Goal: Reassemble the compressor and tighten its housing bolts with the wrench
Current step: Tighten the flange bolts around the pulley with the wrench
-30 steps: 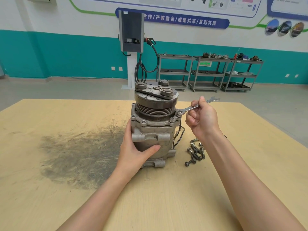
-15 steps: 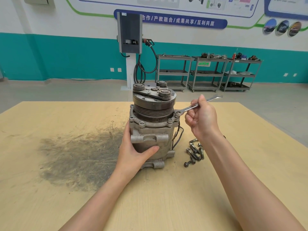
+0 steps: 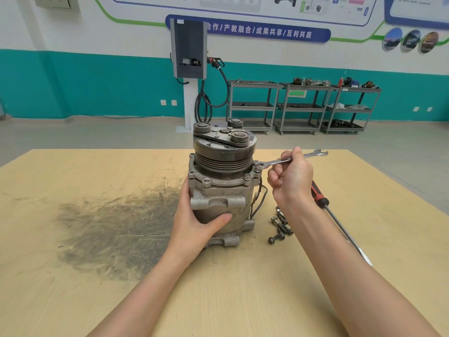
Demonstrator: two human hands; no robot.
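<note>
**Wrench seated on right-side flange bolt, handle pointing away to the right**

Compressor (image 3: pixel 220 190) stands upright near table (image 3: pixel 73 300) centre, pulley end up. Left hand (image 3: pixel 194 222) wraps the lower housing from the left side, thumb across the front face, other fingers hidden behind the body; it braces the unit.

Right hand (image 3: pixel 290 177) holds the wrench (image 3: pixel 289 159) mid-shank, fingers curled round it, thumb on top. Ring end sits on the bolt (image 3: pixel 258 168) at the flange's right edge; the open end sticks out past the hand, up and to the right. So the long axis runs roughly left-right, bolt to the left of the fingers, very near them.

Judgement: the next swing pivots about that bolt, w/ the pulley just beside the ring end limiting the arc. Right hand is the working one; left only counters the torque.

Loose bolts (image 3: pixel 279 227) lie on the table just right of the base, near the right wrist. Screwdriver (image 3: pixel 323 203) lies beyond, partly hidden by the forearm.
</note>
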